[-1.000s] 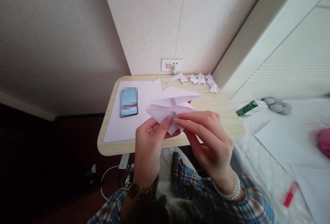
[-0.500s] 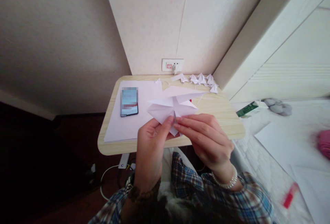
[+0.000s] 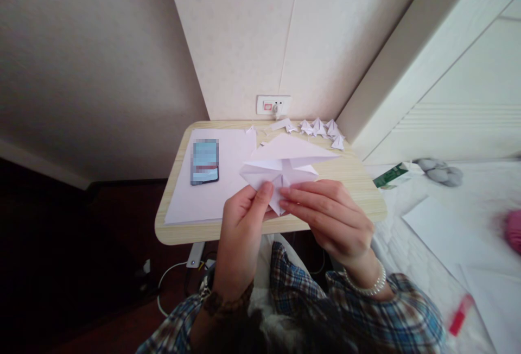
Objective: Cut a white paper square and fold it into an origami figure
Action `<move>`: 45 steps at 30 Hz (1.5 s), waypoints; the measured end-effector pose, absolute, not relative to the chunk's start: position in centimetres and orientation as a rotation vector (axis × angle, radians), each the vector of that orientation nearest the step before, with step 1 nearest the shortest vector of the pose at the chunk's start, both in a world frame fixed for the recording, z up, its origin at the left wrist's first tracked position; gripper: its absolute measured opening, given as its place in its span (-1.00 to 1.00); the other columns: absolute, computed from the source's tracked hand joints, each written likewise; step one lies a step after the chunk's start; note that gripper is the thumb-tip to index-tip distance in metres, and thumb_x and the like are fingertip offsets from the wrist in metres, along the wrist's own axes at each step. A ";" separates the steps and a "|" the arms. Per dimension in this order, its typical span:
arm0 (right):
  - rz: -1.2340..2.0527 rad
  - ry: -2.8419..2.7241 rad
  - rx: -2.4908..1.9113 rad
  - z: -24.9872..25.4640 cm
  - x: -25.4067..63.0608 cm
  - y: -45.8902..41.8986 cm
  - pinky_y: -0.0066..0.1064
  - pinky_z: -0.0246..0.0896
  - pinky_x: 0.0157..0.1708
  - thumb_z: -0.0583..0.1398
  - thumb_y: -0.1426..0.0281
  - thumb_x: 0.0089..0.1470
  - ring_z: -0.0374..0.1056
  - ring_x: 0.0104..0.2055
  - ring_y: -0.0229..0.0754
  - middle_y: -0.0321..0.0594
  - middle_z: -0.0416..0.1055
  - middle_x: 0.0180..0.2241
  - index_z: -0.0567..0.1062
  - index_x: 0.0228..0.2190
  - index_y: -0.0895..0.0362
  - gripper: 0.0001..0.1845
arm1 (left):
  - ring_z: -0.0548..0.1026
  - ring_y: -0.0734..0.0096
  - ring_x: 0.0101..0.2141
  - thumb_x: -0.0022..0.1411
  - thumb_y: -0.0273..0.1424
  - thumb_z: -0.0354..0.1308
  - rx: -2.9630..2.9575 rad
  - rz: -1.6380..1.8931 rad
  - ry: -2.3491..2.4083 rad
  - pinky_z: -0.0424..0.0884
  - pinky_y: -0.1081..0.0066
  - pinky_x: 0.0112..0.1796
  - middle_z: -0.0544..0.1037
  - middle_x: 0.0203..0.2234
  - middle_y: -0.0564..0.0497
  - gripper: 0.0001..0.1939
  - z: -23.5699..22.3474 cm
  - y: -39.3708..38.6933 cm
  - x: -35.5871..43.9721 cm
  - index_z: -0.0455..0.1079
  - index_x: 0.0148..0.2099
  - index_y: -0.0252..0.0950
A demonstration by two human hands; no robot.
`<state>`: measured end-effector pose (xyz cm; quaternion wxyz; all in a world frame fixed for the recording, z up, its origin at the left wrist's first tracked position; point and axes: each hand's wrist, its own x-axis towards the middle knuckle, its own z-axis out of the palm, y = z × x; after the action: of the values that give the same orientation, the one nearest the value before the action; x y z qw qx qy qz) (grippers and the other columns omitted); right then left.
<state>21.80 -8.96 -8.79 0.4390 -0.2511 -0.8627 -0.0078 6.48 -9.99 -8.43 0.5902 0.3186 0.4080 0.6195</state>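
Crisp white paper is the main material here, all flat planes and sharp creases. From where I stand, the folded paper (image 3: 301,147) is up in the air above the near part of the pale, wood-grained worktop (image 3: 358,199), between the two hands. The left hand (image 3: 246,213) has its grip closed on the near left part, thumb pressed on top and fingers tucked beneath. The right hand (image 3: 336,218) has a narrow grip on the near right part, fingertips together against the paper.

The piece is matt and plain, with a broad pointed flap spreading at the far side, further points to left and right below it, and a tapering near tip with a crease running towards it.

The worktop has rounded corners. On its left lie large white sheets (image 3: 207,207) with a phone (image 3: 205,161) on them, its screen blurred into squares. Along the far right edge sits a cluster of small folded paper pieces (image 3: 318,127), spiky and pleated. A socket (image 3: 273,105) is set in the pale wall (image 3: 240,50) beyond. To the right, a quilted white bed (image 3: 401,245) carries a green-and-white carton (image 3: 394,175), loose paper and a red object (image 3: 461,316).
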 end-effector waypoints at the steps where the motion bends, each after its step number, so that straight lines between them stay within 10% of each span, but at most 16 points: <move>1: -0.021 -2.139 -0.627 -8.8 21.9 -9.0 -0.21 0.37 -0.03 0.03 0.50 0.36 0.41 0.07 -0.16 -0.06 0.62 -0.08 0.55 -0.08 0.24 -0.70 | 0.44 0.51 -0.49 0.23 -0.27 0.30 0.750 1.448 0.952 0.39 0.57 -0.46 0.51 -0.60 0.11 -0.76 -8.5 -10.0 6.6 0.55 -0.43 -0.31; 17: 0.101 -2.192 -0.693 -8.9 23.6 -9.6 -0.16 0.27 0.08 0.12 0.65 0.23 0.35 0.12 -0.09 0.05 0.56 0.00 0.53 -0.03 0.32 -0.69 | 0.64 0.30 -0.17 0.10 -0.51 0.38 0.815 1.186 0.794 0.56 0.43 -0.14 0.70 -0.21 -0.03 -0.65 -7.8 -10.2 6.5 0.51 -0.03 -0.31; 27: 0.711 -1.693 -1.095 -7.4 22.9 -9.0 -0.43 0.39 -0.23 0.31 0.55 0.09 0.45 -0.28 -0.26 -0.26 0.55 -0.32 0.55 -0.29 0.13 -0.87 | 0.65 0.32 -0.14 0.24 -0.58 0.21 0.854 1.104 0.848 0.56 0.39 -0.04 0.70 -0.18 -0.07 -0.62 -8.1 -10.2 7.1 0.34 0.10 -0.37; 45: 0.850 -1.517 -1.096 -7.5 22.7 -8.7 -0.43 0.38 -0.33 0.32 0.54 0.01 0.41 -0.39 -0.29 -0.34 0.48 -0.43 0.49 -0.34 0.11 -0.84 | 0.61 0.22 -0.20 0.28 -0.28 0.21 0.976 1.292 1.085 0.55 0.33 -0.14 0.65 -0.37 0.04 -0.86 -9.1 -11.2 9.0 0.46 -0.23 -0.25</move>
<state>22.69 -8.70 -7.50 0.5169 -0.4566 -0.6318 0.3539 9.00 -11.23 -9.08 0.5614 0.4143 0.4608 0.5485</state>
